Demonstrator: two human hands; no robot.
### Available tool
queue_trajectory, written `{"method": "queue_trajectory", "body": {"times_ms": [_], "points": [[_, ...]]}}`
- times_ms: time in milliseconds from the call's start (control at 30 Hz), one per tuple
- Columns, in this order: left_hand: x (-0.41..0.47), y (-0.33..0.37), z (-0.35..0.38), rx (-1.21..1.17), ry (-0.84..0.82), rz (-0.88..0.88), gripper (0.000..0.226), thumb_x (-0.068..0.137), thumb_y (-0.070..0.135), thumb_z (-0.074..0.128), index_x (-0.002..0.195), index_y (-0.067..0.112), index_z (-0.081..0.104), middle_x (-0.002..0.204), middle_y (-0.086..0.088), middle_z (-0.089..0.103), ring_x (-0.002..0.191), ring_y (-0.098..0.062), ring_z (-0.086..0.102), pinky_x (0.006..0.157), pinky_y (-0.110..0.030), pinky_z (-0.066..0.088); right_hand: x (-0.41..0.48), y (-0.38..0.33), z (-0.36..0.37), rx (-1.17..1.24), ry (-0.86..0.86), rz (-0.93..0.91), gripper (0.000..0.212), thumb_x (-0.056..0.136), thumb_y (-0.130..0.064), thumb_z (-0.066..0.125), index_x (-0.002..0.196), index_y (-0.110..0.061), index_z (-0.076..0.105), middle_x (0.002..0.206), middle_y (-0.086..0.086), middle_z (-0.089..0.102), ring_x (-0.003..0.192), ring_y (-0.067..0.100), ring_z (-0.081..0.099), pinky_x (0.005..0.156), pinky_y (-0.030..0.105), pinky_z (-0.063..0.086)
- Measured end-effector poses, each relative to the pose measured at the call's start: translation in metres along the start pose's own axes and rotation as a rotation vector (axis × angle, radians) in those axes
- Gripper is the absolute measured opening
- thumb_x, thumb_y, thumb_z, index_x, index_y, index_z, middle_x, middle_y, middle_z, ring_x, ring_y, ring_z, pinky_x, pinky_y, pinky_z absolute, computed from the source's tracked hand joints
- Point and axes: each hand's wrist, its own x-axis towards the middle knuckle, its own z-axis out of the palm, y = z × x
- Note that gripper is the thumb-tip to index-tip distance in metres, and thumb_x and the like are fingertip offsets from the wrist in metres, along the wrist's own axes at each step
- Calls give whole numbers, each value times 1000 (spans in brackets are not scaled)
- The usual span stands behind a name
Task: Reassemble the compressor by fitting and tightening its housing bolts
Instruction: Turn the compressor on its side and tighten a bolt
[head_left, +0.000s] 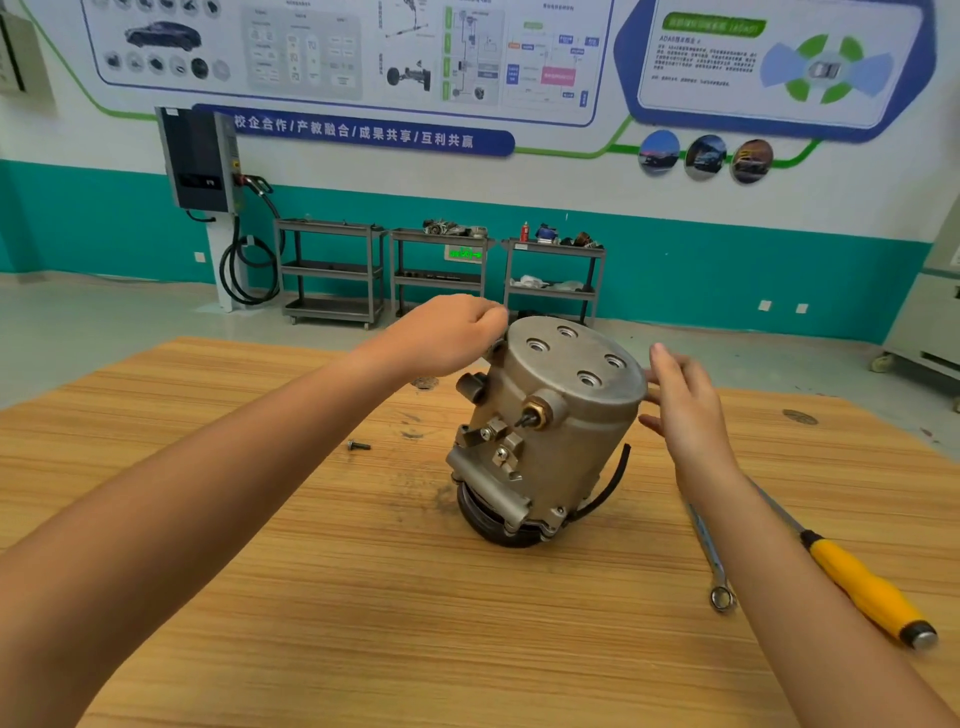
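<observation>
A grey metal compressor (550, 431) stands on end on the wooden table (363, 597), tilted toward me, its round end cap with several holes facing up. My left hand (452, 332) is at the cap's far left rim with its fingers curled together; whether they pinch a bolt is hidden. With straight fingers, my right hand (680, 400) touches the right side of the housing. A single loose bolt (358, 445) lies on the table to the left of the compressor.
A ring spanner (709, 556) and a yellow-handled screwdriver (872, 592) lie on the table to the right, partly under my right forearm. Three metal trolleys (441, 270) and a wall charger (202, 161) stand at the far wall.
</observation>
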Motion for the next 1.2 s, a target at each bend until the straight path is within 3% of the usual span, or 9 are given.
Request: {"method": "queue_trajectory", "body": {"times_ms": [100,267,433,533,667,767,867,967,1200], "points": [[-7,0,4,-24,33,119,37,100,31,34,132,22,50,138,1,49,126,-12,41,98,-22,28,-20,2,-1,15,-134,-186,44,83,-56,51,123,-44,37,128,-16,40,114,0,43,79,12,37],[-18,-2,5,-91,-3,237,45,95,39,45,139,30,42,148,16,33,120,10,25,101,-19,24,-23,3,2,-109,-332,-255,81,61,-72,63,130,-48,30,137,-13,32,125,7,34,82,8,34],[-13,1,3,24,-64,357,48,91,39,53,137,30,43,142,13,43,120,9,32,91,-5,23,-6,10,-8,27,-346,-127,86,59,-65,57,138,-43,31,140,-6,38,126,13,40,88,17,40],[0,5,9,175,47,388,44,92,38,52,133,23,50,134,4,52,123,-9,44,95,-18,30,-1,20,-2,124,-146,-21,59,77,-54,59,131,-38,41,131,-1,55,120,15,51,90,29,43],[11,-1,10,242,119,308,40,92,40,51,125,18,55,116,0,64,102,-18,58,84,-35,47,-20,33,9,-48,-50,-72,25,89,-43,54,111,-36,45,110,-12,57,97,1,57,62,11,42],[9,-18,4,230,176,248,36,91,39,54,117,15,59,105,-2,67,89,-19,61,77,-37,50,-47,36,23,-170,-276,-127,52,71,-68,51,115,-40,44,114,-21,48,98,-9,49,69,3,40],[3,-31,0,208,212,228,36,90,39,56,116,15,60,101,-3,68,85,-19,62,75,-39,51,-51,41,41,-539,-289,-283,89,59,-81,48,130,-27,38,122,-15,33,106,1,37,80,17,34],[5,-33,3,218,259,250,36,90,39,56,116,14,60,101,-3,68,87,-19,62,74,-34,49,-45,40,48,-756,-184,-420,81,64,-77,48,119,-18,42,113,-8,37,91,4,39,66,19,35],[43,-30,7,197,240,224,34,91,42,54,104,11,61,90,-5,65,71,-17,56,60,-30,42,-21,40,43,-659,-189,-395,60,71,-69,48,104,-18,52,101,-8,47,85,6,44,60,12,32]]}}
